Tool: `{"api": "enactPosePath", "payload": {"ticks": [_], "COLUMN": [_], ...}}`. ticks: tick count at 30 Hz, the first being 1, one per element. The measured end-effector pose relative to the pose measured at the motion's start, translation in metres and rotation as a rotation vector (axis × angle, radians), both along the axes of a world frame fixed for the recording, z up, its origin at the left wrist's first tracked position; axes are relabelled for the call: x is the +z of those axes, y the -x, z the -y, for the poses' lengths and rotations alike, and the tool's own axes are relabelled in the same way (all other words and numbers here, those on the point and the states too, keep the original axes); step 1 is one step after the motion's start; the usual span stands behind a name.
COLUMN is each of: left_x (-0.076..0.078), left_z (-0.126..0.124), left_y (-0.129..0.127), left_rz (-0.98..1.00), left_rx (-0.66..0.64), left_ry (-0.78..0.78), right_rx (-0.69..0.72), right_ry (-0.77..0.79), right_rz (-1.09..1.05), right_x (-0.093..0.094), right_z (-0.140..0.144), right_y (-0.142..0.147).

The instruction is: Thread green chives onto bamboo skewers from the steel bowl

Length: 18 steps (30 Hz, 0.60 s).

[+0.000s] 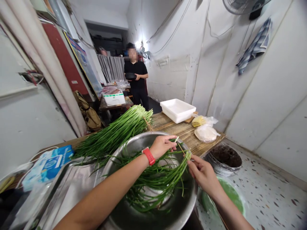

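Note:
My left hand (163, 147), with a red watch band at its wrist, pinches a single garlic chive (177, 139) by its pale end. At the basin's right rim, my right hand (203, 172) grips a thin bamboo skewer (181, 148). Pale ends of a bunch of chives (187, 156) gather on it by the fingertips, and their green leaves hang down into the basin. The skewer's tip points at the left hand. Below both hands stands a large steel basin (189, 204) with more loose chives inside. The left forearm hides part of the basin.
A big pile of chives (112, 131) lies beyond the basin, with loose skewers (148, 124) beside it. A white tray (177, 110) and plastic bags (205, 132) sit on the wooden table. Buckets (224, 156) stand at right. A person (136, 75) stands further back.

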State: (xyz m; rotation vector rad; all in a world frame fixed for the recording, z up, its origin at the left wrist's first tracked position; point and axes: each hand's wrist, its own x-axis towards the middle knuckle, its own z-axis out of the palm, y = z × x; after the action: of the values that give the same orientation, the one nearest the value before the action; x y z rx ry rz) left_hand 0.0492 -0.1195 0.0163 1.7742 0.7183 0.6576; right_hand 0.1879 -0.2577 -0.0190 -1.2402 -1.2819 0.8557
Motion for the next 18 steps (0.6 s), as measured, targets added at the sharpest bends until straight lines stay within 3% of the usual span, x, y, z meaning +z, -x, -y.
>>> {"api": "enactPosePath", "payload": {"ticks": [6, 11, 18], "left_x": [-0.004, 0.0, 0.001], "left_z": [0.006, 0.012, 0.013], "left_y": [0.001, 0.002, 0.002], "left_rz": [0.113, 0.166, 0.179], "left_rx": [0.025, -0.042, -0.027], "left_ry": [0.128, 0.233, 0.312], "right_rx": [0.033, 0.064, 0.085], "right_ry": [-0.003, 0.014, 0.027], "right_rz": [0.037, 0.05, 0.051], "right_x": [-0.002, -0.003, 0.0], "right_z": [-0.006, -0.008, -0.009], "right_y": [-0.003, -0.006, -0.006]}}
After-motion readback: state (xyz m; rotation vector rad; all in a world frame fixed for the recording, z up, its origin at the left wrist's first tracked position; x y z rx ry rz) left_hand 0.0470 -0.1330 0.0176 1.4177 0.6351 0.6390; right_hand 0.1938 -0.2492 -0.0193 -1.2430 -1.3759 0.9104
